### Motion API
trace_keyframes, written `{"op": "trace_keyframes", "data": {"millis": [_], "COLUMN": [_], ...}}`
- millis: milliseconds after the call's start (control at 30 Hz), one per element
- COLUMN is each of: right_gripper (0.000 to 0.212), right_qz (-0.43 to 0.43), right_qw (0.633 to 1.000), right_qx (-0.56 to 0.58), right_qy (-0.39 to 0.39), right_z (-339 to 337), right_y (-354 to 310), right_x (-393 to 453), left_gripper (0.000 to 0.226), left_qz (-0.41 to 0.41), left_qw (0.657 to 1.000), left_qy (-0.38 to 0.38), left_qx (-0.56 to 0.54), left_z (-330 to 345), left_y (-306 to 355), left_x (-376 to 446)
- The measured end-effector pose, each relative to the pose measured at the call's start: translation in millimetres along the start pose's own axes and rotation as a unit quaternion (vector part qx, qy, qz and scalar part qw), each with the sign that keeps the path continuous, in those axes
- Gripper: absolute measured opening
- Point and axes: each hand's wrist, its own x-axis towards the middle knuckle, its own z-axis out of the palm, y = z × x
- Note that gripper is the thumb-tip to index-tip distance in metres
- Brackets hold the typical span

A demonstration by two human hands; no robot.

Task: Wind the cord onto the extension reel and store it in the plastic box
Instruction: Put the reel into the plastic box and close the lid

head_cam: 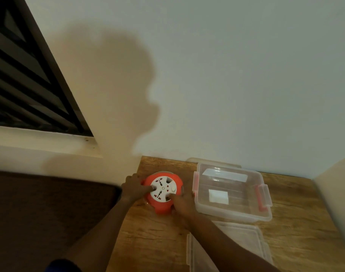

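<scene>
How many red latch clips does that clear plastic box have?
2 show: one on the clear plastic box's left side, one on its right. Others may be hidden.

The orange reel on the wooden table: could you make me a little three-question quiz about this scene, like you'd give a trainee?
1. True or false: the round orange extension reel with a white socket face already sits inside the clear plastic box with red latches.
2. Which hand rests on the reel's far-left side: A) left hand B) right hand?
3. Fill in: the clear plastic lid lies on the wooden table, ____ the box from the person's viewpoint.

Key
1. False: the reel stands on the table, left of the open box.
2. A; the right hand holds the near-right edge.
3. In front of, nearer the person.
</scene>
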Motion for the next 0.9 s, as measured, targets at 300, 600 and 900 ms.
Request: {"op": "trace_keyframes", "data": {"millis": [300,600,900], "right_gripper": [0.060,0.052,0.046], "right_qz": [0.000,-0.227,-0.302], "right_qw": [0.992,0.959,0.942], "right_qx": [-0.094,-0.164,-0.110], "right_qy": [-0.082,-0.042,0.098], "right_z": [21,-12,-128], "right_y": [-2,-47,-102], "right_x": [-24,-63,-89], "left_gripper": [0.024,0.031,0.063], "left_qz": [-0.146,-0.034,0.099], "left_qw": [0.952,0.925,0.937], "left_qy": [-0.102,-0.008,-0.100], "left_qx": [-0.249,-0.380,-0.319], "left_z": [-24,-41,-8], "left_y": [-49,2,128], "left_x": [-22,-42,-62]}}
